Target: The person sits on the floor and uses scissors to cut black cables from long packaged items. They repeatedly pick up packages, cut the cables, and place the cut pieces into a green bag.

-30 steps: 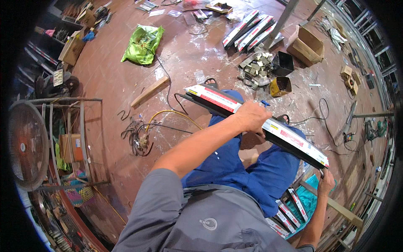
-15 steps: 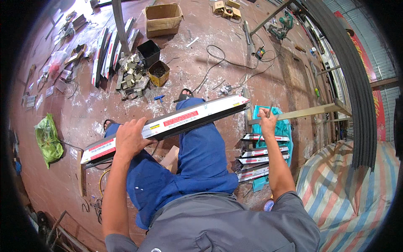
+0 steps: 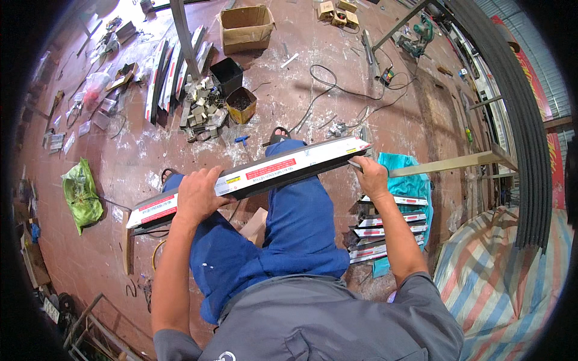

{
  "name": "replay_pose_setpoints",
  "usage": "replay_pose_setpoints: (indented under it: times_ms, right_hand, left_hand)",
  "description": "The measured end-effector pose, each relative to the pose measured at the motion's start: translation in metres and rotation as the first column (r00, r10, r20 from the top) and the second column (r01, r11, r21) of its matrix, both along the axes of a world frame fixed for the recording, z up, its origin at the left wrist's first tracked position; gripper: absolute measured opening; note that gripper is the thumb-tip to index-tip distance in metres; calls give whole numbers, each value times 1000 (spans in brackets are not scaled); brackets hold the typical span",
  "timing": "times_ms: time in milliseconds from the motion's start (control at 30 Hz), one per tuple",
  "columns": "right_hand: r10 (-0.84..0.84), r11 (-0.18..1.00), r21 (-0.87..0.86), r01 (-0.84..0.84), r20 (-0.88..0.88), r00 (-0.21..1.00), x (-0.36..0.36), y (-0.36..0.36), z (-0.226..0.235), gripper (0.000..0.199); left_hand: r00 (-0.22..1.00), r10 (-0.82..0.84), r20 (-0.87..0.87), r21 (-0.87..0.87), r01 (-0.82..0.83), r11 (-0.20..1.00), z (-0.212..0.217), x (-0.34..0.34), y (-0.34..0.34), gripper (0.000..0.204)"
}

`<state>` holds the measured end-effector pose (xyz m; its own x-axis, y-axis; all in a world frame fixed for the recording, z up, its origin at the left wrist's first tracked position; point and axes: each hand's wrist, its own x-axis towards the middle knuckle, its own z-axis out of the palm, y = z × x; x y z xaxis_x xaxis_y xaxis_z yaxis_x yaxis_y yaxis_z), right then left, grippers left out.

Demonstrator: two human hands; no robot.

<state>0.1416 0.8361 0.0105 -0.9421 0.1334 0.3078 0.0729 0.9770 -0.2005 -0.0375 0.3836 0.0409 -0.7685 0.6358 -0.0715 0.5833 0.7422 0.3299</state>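
Observation:
I hold a long white and black metal profile (image 3: 283, 167) with red labels across my knees, slanting up to the right. My left hand (image 3: 195, 195) grips it near its left end. My right hand (image 3: 368, 173) holds its right end. I wear blue trousers and a grey shirt. Below my right forearm a stack of similar short profiles (image 3: 388, 231) lies on a teal cloth (image 3: 415, 186).
On the red floor are a cardboard box (image 3: 245, 27), a black box (image 3: 227, 73) and a yellow box (image 3: 242, 103) beside small metal pieces (image 3: 201, 111), more profiles (image 3: 162, 78), a green bag (image 3: 81, 194), black cables (image 3: 325, 87) and a striped tarpaulin (image 3: 500, 283).
The view has swung round to the right. The profile has turned from sloping down right to sloping up right, and my right hand has come up onto its right end.

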Motion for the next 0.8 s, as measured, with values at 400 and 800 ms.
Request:
replay_pose_setpoints:
  times_ms: [400, 800]
  right_hand:
    - [68, 995, 74, -65, -43, 997, 2, 12, 15, 17]
    - [-56, 994, 97, 55, 12, 998, 14, 41, -4, 19]
  left_hand:
    - [992, -17, -123, 8, 18, 1000, 19, 6, -7, 86]
    - [997, -19, -75, 2, 20, 1000, 5, 8, -12, 86]
